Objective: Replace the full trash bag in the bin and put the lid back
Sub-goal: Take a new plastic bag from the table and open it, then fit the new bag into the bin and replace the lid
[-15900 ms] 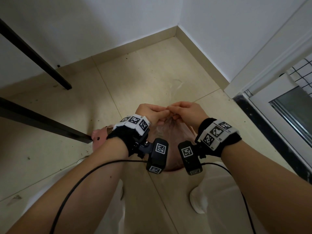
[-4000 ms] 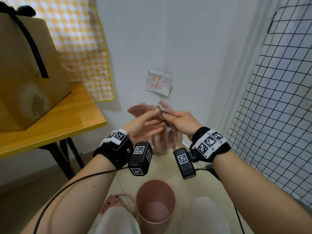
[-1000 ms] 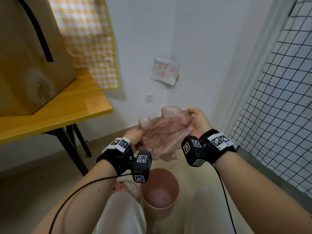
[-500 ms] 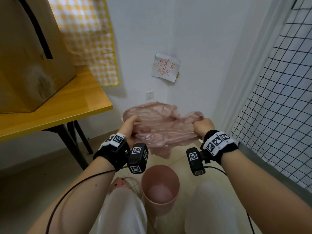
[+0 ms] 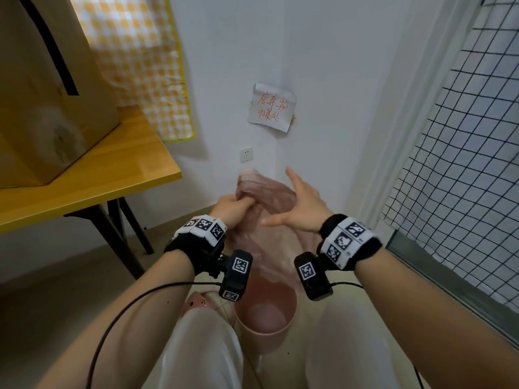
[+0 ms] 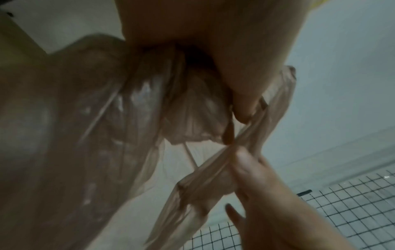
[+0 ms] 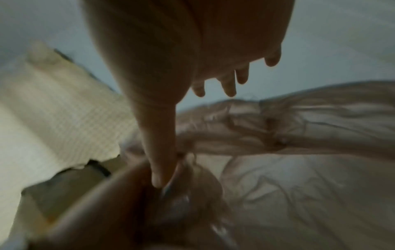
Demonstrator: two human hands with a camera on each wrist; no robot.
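The left hand (image 5: 229,204) has its fingers curled tight round a bunch of the thin pink trash bag (image 5: 265,193). It holds the bag up in the air, over the pink bin (image 5: 265,329), so the rest of the bag can hang down toward the hole. The right hand (image 5: 302,204) is flat, with its fingers (image 5: 292,178) spread wide. They touch the side of the bag but do not pinch it. I think this hand is there to find the bag's mouth and pull it wide.

The bin stands on the floor between the person's knees. It has no bag in it yet. The pink lid (image 5: 196,301) lies on the floor just beside the bin, on the left, partly hidden by a knee. It has to wait there, because the new bag must go in first.

A wooden tabletop (image 5: 92,186) with a cardboard box (image 5: 42,94) on it stands to the left.
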